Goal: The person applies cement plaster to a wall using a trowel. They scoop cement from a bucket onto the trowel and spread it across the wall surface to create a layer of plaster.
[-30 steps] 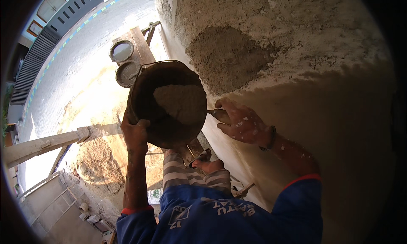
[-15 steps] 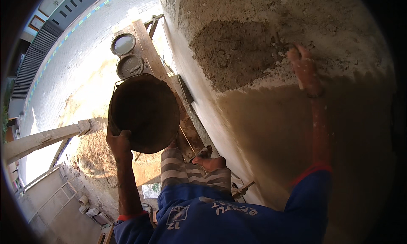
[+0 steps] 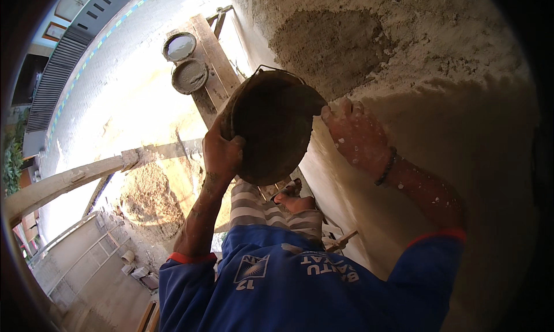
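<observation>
A dark, mortar-stained bucket (image 3: 271,130) is tilted in front of me, its mouth facing up toward me and its inside in deep shadow. My left hand (image 3: 224,153) grips its left side, thumb over the rim. At the opposite rim is my right hand (image 3: 360,137), its fingers curled round what seems to be a trowel; the tool is mostly hidden by the hand and the bucket's edge. Beyond them, a dark patch of wet mortar (image 3: 329,49) covers part of the rough wall (image 3: 438,38).
Two more buckets stand on the planks at far left: one with pale liquid (image 3: 179,46), one with grey mortar (image 3: 190,76). A wooden plank (image 3: 214,55) runs beside the wall. A pale beam (image 3: 75,179) crosses at left, with a sand heap (image 3: 150,196) below.
My right hand has come down from the wall to the bucket's right rim. The bucket, in my left hand, has moved right and up, closer to the wall.
</observation>
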The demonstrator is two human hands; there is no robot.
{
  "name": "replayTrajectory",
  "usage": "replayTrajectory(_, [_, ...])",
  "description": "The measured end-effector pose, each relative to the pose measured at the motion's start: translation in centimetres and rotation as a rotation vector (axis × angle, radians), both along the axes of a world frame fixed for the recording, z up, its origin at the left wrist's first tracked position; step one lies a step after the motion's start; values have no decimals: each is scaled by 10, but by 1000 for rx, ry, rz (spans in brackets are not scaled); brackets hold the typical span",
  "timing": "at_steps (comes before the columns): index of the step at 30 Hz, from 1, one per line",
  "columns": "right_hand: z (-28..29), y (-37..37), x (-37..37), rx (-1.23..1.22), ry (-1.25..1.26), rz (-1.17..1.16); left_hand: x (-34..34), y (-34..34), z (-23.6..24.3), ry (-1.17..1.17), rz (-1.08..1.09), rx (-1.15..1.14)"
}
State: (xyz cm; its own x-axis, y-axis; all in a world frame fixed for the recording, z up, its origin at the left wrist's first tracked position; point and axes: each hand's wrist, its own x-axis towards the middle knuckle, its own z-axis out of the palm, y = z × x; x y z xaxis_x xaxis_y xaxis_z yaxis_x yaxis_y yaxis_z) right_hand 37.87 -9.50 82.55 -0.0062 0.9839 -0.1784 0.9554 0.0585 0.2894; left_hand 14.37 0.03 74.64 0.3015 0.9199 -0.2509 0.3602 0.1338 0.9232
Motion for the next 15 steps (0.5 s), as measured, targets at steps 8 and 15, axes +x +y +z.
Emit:
replayTrajectory(8, [-63, -16, 25, -208, 387, -74, 27, -12, 39, 26, -95, 104])
replayTrajectory(15, [-136, -67, 7, 138, 715, 361, 31, -19, 36, 79, -137, 152])
